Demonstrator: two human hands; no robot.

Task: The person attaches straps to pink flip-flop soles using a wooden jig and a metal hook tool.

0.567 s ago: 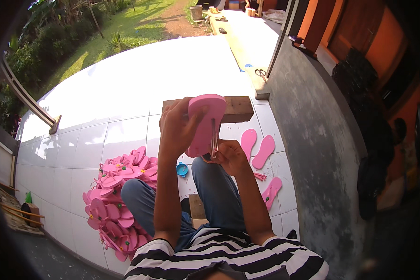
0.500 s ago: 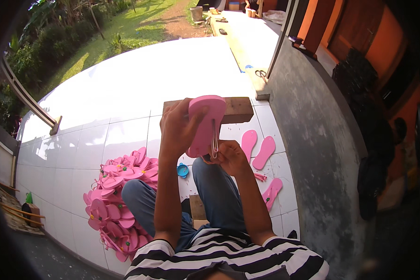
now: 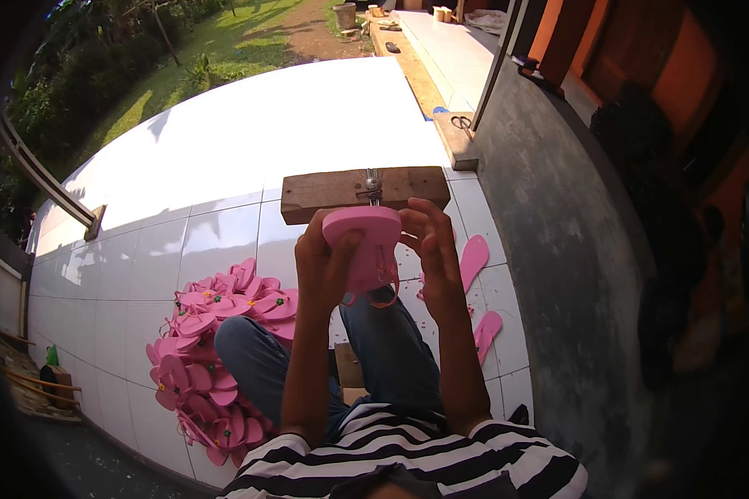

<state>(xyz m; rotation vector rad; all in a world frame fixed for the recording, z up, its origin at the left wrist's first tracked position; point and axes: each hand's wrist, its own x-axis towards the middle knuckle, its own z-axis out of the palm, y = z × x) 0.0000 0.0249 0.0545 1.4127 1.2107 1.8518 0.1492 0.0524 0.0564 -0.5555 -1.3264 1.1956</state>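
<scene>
Tiled floor (image 3: 216,245), head view. Wooden block (image 3: 316,193). Before it, wearer's side: pink sandal (image 3: 369,259), gripped in left hand (image 3: 318,251). Right hand (image 3: 435,247): loosely open alongside, contact unclear. Apparent step: sandal assembly; next move calls for a precise right-hand pinch.

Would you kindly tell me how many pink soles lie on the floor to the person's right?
2 show plainly: the upper sole, beside the right hand, and the lower sole, nearer the person; more may be hidden behind that hand.
</scene>
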